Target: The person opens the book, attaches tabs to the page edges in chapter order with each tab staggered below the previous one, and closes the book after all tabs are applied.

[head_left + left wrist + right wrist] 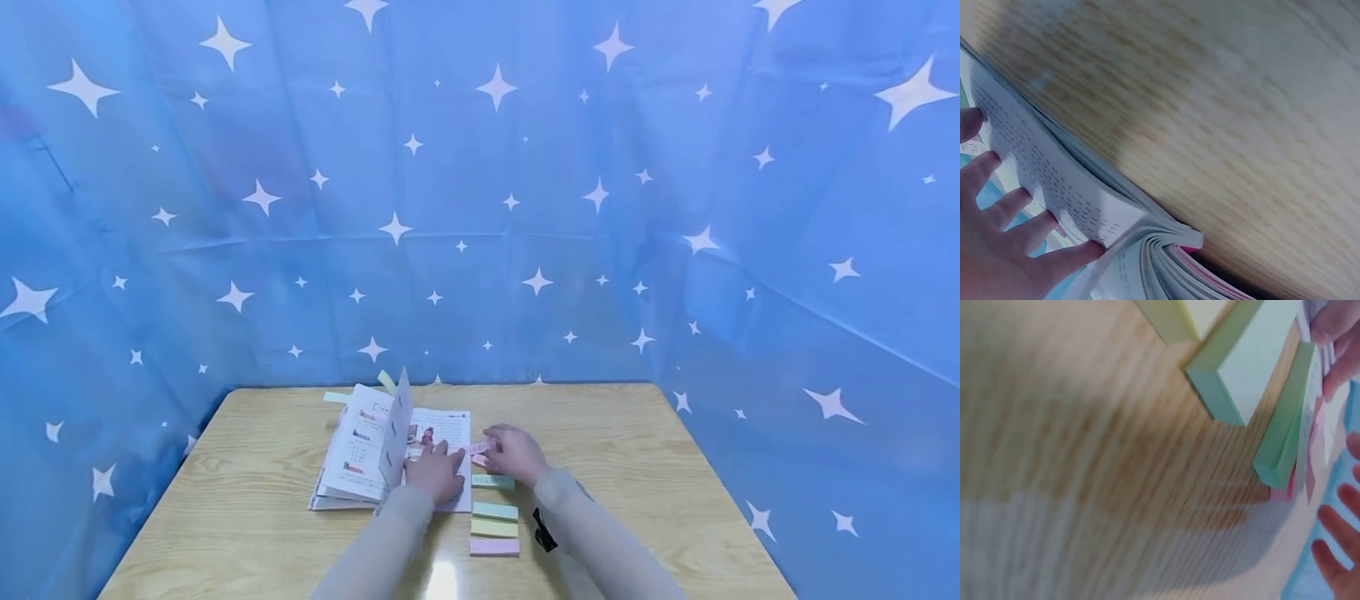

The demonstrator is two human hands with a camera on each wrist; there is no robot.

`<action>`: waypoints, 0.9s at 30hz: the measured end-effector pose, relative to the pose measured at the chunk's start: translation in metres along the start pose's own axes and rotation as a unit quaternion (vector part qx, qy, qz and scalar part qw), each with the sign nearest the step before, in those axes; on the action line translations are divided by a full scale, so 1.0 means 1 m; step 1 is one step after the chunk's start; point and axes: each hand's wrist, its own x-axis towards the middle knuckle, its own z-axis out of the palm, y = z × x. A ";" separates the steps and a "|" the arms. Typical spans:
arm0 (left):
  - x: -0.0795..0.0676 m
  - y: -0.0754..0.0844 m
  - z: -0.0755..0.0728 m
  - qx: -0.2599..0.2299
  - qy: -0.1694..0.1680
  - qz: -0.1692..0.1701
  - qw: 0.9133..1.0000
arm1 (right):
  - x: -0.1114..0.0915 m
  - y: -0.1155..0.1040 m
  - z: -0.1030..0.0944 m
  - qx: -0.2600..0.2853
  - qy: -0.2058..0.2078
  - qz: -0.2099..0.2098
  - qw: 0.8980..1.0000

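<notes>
Toward the far edge of the worktop (615, 467), the right hand (519, 453) pinches a pink strip (479, 448), long axis pointing left toward the book (339, 462) beneath the left hand (436, 473), fingers spread.

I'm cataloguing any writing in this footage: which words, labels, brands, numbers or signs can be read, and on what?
No text can be read with certainty.
Open book: printed lines, too small and blurred.
Green pad: faint marks, too small.
Pink strip at the right hand: faint marks, too small.
Blue backdrop: white stars, no lettering.
</notes>
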 end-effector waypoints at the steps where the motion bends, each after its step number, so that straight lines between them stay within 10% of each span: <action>1: 0.000 -0.001 -0.001 -0.002 -0.001 0.002 1.000 | -0.002 -0.001 -0.001 0.002 0.006 -0.006 1.000; 15: 0.001 -0.008 -0.001 0.011 0.001 0.015 1.000 | -0.056 -0.040 -0.001 -0.150 -0.087 -0.140 0.975; 27: 0.000 -0.002 -0.002 0.011 -0.034 0.000 0.999 | -0.079 -0.062 0.015 -0.213 -0.165 -0.110 0.957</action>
